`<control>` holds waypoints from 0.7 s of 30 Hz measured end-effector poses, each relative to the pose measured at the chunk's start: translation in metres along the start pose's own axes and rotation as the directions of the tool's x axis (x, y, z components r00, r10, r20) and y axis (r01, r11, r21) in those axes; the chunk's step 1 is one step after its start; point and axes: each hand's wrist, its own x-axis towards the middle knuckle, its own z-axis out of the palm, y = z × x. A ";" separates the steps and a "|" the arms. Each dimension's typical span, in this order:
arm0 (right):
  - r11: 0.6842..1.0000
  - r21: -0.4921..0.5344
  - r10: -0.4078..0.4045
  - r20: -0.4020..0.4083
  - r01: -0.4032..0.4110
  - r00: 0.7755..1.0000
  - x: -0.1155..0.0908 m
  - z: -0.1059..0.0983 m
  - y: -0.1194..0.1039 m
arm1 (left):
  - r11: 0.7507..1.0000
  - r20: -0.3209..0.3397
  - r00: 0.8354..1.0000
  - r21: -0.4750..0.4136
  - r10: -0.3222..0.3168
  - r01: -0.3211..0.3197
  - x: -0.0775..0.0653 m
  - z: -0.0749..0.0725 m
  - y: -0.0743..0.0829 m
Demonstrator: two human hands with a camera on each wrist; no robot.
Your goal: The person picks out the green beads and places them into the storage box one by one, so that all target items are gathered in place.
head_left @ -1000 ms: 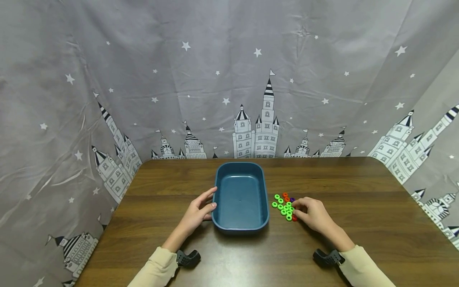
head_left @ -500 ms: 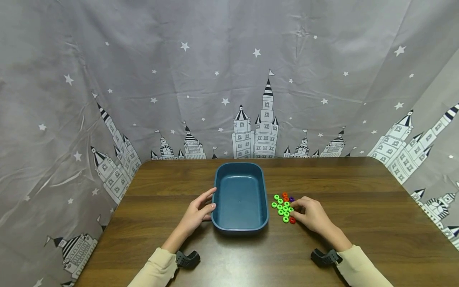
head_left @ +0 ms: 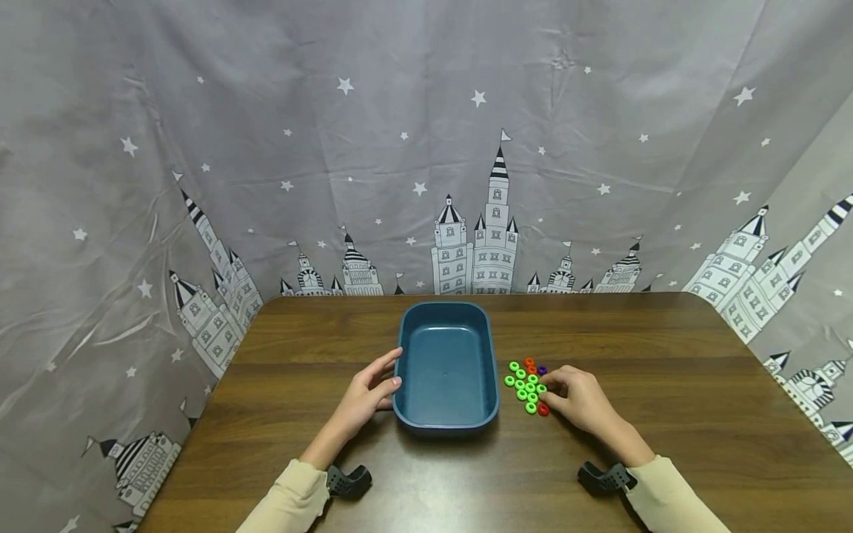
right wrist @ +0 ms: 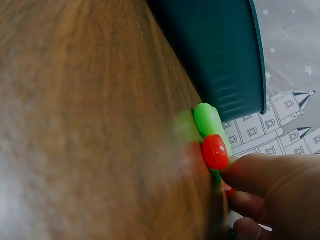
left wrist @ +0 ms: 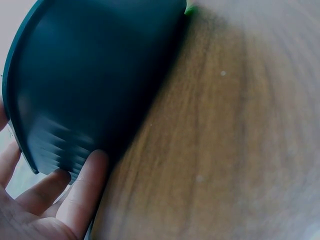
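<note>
A dark blue rectangular bin (head_left: 446, 427) sits on the table. My left hand (head_left: 365, 389) rests at its left side, fingers fairly straight; in the left wrist view, fingertips (left wrist: 96, 162) lie against the outer wall. Right of the bin is a loose cluster of small plastic rings, mostly green. My right hand (head_left: 578, 396) is at the cluster's right edge, thumb and index finger bent around a green ring (head_left: 537, 389). A red ring (head_left: 543, 409) lies just below the thumb. In the right wrist view that red ring (right wrist: 216, 151) is right at the thumb tip.
Two orange-red rings (head_left: 529, 363) and a purple ring (head_left: 542, 370) lie at the far side of the cluster. The brown wooden table (head_left: 700, 385) ends at a grey curtain (head_left: 373, 148) printed with castles and stars.
My right hand has moved slightly left, and the nearest green rings and the red one have shifted a little left with it. My left hand and the bin look unmoved.
</note>
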 end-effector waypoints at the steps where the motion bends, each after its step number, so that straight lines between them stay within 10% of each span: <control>1: 1.000 0.001 -0.006 -0.005 0.006 1.000 0.000 0.000 0.001 | 1.000 -0.001 1.000 0.001 -0.001 0.001 0.000 0.000 0.000; 21: 1.000 0.009 -0.001 -0.033 0.001 0.999 0.016 -0.017 -0.003 | 1.000 -0.003 1.000 -0.005 -0.003 0.003 0.000 0.001 0.001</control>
